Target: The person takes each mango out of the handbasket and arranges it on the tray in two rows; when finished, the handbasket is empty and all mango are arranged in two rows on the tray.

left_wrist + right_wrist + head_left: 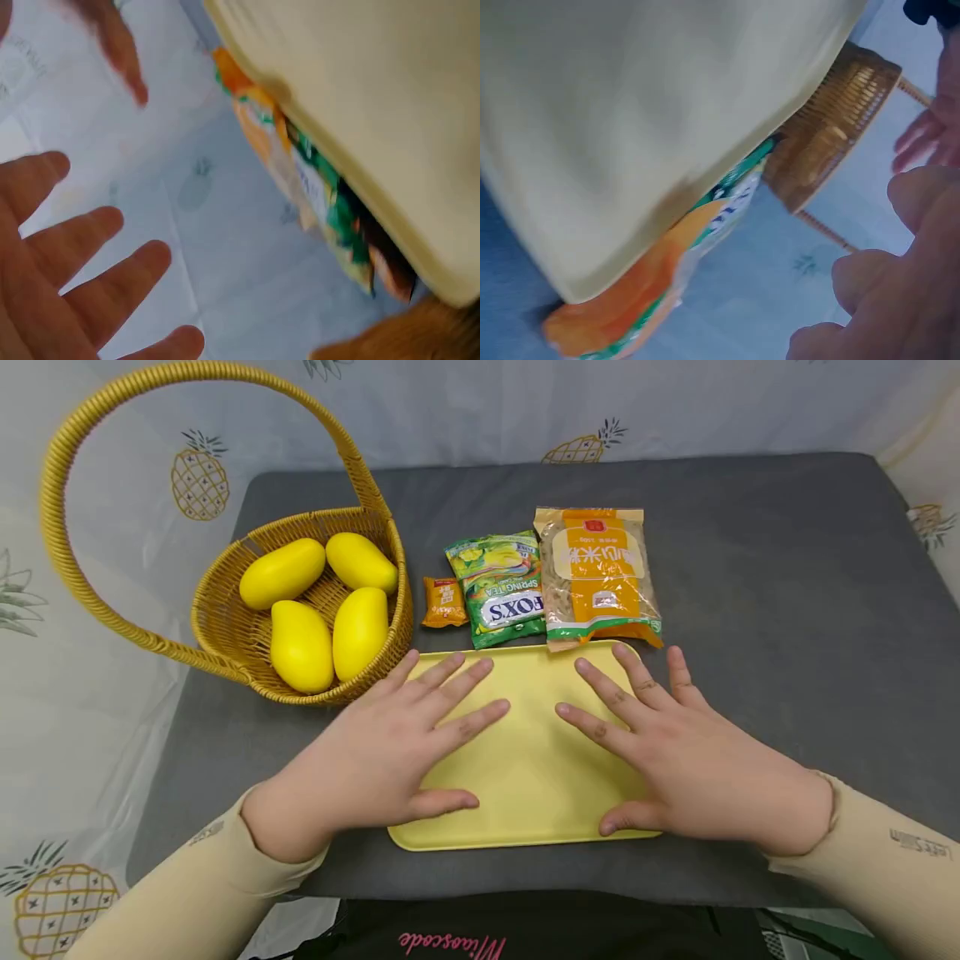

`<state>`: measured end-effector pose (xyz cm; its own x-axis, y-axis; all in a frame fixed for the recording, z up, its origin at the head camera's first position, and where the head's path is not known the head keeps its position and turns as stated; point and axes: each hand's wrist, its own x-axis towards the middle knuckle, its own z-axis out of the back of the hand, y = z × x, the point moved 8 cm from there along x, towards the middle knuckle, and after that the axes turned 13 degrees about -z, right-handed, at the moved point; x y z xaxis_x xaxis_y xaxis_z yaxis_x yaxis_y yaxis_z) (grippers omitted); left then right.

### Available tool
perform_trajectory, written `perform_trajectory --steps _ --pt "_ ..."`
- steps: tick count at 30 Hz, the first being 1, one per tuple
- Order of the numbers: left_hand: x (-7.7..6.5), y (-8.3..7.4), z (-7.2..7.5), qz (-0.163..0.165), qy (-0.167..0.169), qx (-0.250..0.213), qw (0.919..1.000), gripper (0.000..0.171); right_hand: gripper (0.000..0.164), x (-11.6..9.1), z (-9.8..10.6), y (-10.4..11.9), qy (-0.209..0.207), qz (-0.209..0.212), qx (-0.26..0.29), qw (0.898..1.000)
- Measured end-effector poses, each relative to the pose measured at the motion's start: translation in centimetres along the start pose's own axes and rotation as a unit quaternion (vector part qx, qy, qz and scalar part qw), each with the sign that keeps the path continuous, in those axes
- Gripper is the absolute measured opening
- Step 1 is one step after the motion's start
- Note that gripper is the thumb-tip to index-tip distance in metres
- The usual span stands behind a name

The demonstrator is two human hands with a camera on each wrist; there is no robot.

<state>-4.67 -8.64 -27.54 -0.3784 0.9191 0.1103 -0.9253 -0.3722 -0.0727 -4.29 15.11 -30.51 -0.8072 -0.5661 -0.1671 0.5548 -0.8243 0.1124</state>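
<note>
Both hands are spread, palms down, above a pale yellow tray [536, 760] on the dark table. My left hand [390, 735] is over the tray's left side, fingers straight and apart, holding nothing. Over the right side my right hand [667, 743] has its fingers fanned out, also holding nothing. In the wrist views the fingers [112, 277] stand apart from the tray surface. Beyond the tray's far edge lie a small orange packet [444, 602], a green FOX'S candy bag [498, 589] and a larger orange-and-clear food bag [600, 577].
A wicker basket [405, 635] with a tall arched handle stands at the left, several yellow mangoes [302, 646] inside. Its right side is close to the left fingertips. A pale curtain with pineapple prints [480, 418] hangs behind the grey table [787, 610].
</note>
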Motion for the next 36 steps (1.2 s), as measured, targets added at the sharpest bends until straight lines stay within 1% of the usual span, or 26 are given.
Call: perform_trajectory --steps 3,5,7,9,10,12,14,16,19,20,21,22,24,26,27,30,32,36 --pt "-1.0 1.5 2.3 0.014 -0.060 0.004 0.9981 0.089 0.126 -1.0 -0.7 -1.5 0.015 -0.032 0.020 0.999" --pt "-1.8 2.9 3.9 0.037 -0.093 0.006 0.9950 0.081 0.128 -1.8 -1.4 -2.6 0.028 -0.054 0.030 0.998" --pt "-2.7 4.6 5.2 0.081 -0.103 -0.003 0.9915 0.077 0.130 -2.6 -2.4 -3.7 0.047 -0.077 0.041 0.995" --pt "-3.5 6.6 6.0 0.147 -0.090 -0.020 0.9849 0.077 0.132 -3.5 -3.5 -4.7 0.071 -0.099 0.051 0.991" --pt "-4.0 7.6 6.3 0.184 -0.079 -0.030 0.9793 0.077 0.133 -3.9 -4.1 -5.1 0.083 -0.109 0.055 0.989" --pt "-4.8 9.6 6.4 0.256 -0.054 -0.054 0.9637 0.081 0.134 -4.5 -5.0 -5.8 0.103 -0.124 0.061 0.985" --pt "-5.6 11.5 6.1 0.316 -0.038 -0.094 0.9434 0.083 0.135 -5.0 -5.7 -6.2 0.111 -0.132 0.070 0.982" --pt "-6.0 13.2 5.6 0.357 -0.035 -0.146 0.9219 0.083 0.134 -5.3 -6.2 -6.3 0.113 -0.133 0.079 0.982" --pt "-6.2 15.2 4.3 0.401 -0.027 -0.224 0.8876 0.084 0.134 -5.5 -6.6 -6.1 0.114 -0.130 0.089 0.981" --pt "-6.2 15.8 3.9 0.413 -0.019 -0.244 0.8773 0.085 0.133 -5.6 -6.7 -6.1 0.114 -0.128 0.092 0.981" --pt "-6.2 16.2 3.5 0.422 -0.009 -0.259 0.8689 0.087 0.134 -5.5 -6.7 -6.0 0.116 -0.128 0.092 0.981" --pt "-6.2 16.6 3.1 0.428 0.004 -0.271 0.8624 0.090 0.134 -5.5 -6.8 -6.0 0.118 -0.128 0.093 0.980" --pt "-6.2 17.2 2.3 0.437 0.030 -0.290 0.8510 0.094 0.134 -5.5 -6.9 -5.9 0.117 -0.126 0.095 0.981" --pt "-6.1 17.6 1.6 0.439 0.054 -0.305 0.8435 0.098 0.134 -5.5 -6.9 -5.8 0.114 -0.124 0.096 0.981" --pt "-6.0 17.7 1.3 0.439 0.066 -0.310 0.8408 0.100 0.134 -5.5 -6.9 -5.8 0.112 -0.123 0.096 0.981" --pt "-5.9 18.0 0.7 0.437 0.092 -0.316 0.8373 0.102 0.133 -5.5 -7.0 -5.9 0.112 -0.121 0.099 0.981" --pt "-5.8 18.2 0.5 0.435 0.104 -0.311 0.8386 0.101 0.133 -5.6 -7.1 -5.9 0.113 -0.120 0.102 0.981" --pt "-5.4 18.6 0.1 0.432 0.118 -0.316 0.8365 0.099 0.132 -5.6 -7.2 -6.0 0.114 -0.116 0.107 0.981"
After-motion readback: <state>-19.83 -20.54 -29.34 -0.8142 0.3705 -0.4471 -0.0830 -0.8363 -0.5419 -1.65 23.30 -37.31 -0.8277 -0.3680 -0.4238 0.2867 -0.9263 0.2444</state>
